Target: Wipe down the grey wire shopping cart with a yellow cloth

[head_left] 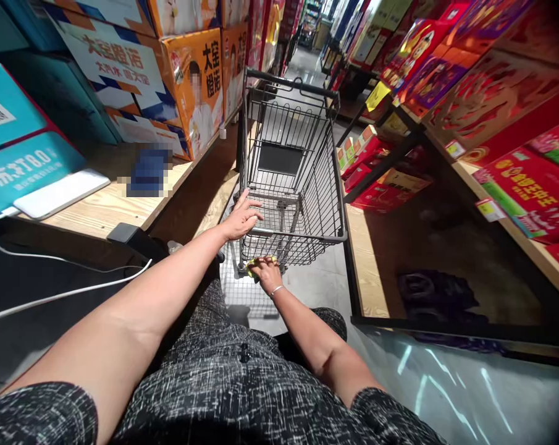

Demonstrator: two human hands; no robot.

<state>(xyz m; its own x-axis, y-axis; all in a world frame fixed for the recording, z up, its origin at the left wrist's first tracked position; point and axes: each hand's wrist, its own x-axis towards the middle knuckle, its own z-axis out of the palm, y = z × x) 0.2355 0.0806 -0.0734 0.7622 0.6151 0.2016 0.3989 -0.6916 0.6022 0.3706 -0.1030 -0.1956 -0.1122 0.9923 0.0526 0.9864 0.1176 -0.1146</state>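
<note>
A black wire shopping cart [323,238] stands in the aisle right in front of me. My left hand [242,217] is at the near left corner of its basket, fingers apart and bent a little over the rim; whether it touches the wire I cannot tell. Lower down, my right hand [266,272] presses a yellow-green cloth [251,267] against the near end of the cart, below the rim. Most of the cloth is hidden under the fingers. A dark rectangular panel [280,159] is fixed to the basket's far wire wall.
Orange drink cartons [193,93] are stacked on the wooden shelf to the left. A white phone [61,193] lies there with a white cable [75,293] hanging across my left side. Shelves with red gift boxes [529,191] border the right. The tiled aisle floor [309,65] runs ahead.
</note>
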